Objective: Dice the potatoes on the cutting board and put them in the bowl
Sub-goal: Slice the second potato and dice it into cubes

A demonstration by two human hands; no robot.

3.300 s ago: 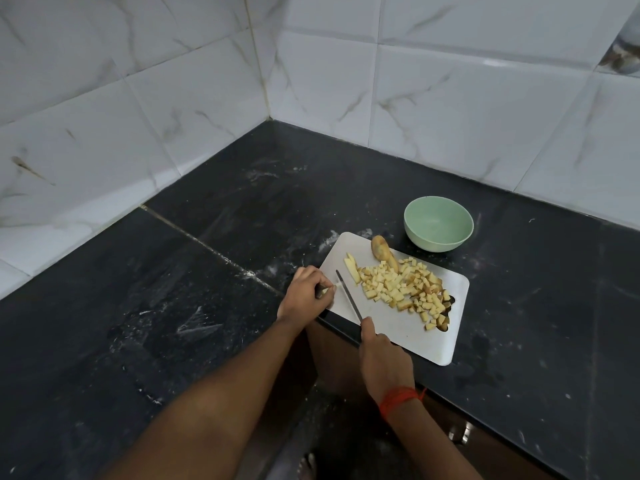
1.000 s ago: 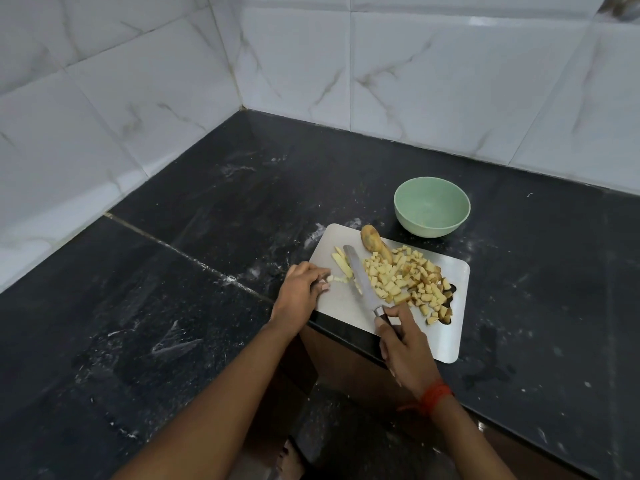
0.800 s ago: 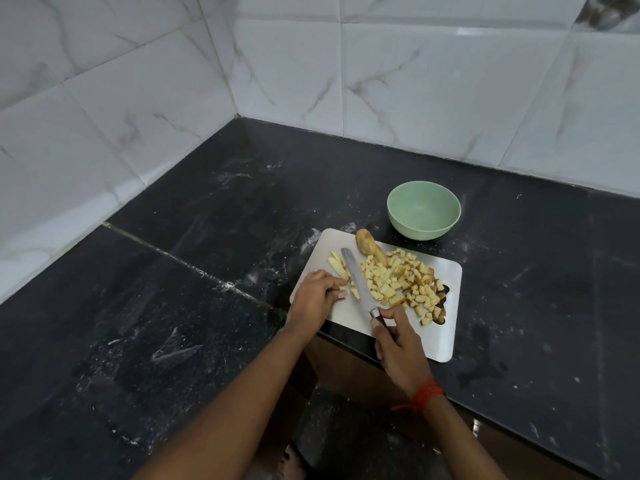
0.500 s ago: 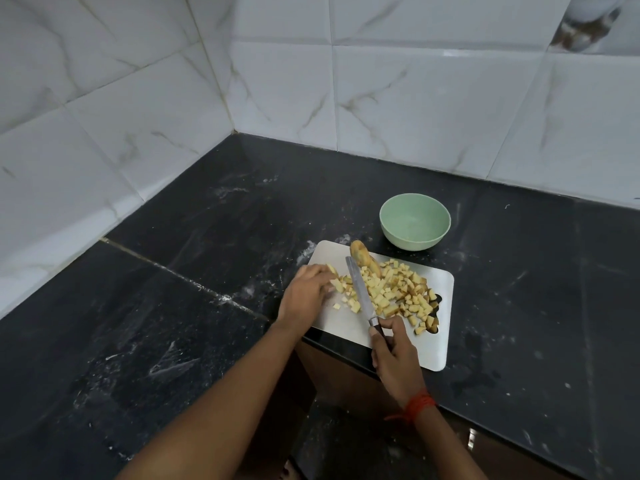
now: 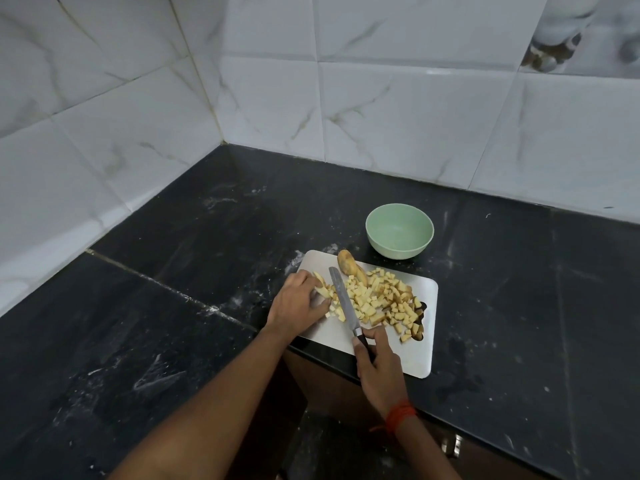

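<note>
A white cutting board (image 5: 420,355) lies on the black counter with a pile of diced potato (image 5: 381,299) across it. One whole unpeeled potato (image 5: 347,263) sits at the board's far edge. My right hand (image 5: 379,367) grips the handle of a knife (image 5: 341,296), whose blade lies flat against the left side of the pile. My left hand (image 5: 298,301) rests on the board's left end, fingers curled round potato strips (image 5: 322,287) beside the blade. An empty pale green bowl (image 5: 399,230) stands just beyond the board.
The black stone counter (image 5: 173,289) fills a corner between white marbled tile walls (image 5: 398,109). Its front edge runs under the board's near side, with a dark cabinet (image 5: 329,386) below.
The long potato strips at the board's left have been cut into small dice. My left hand slid right to the blade, and the knife now rests against the pile.
</note>
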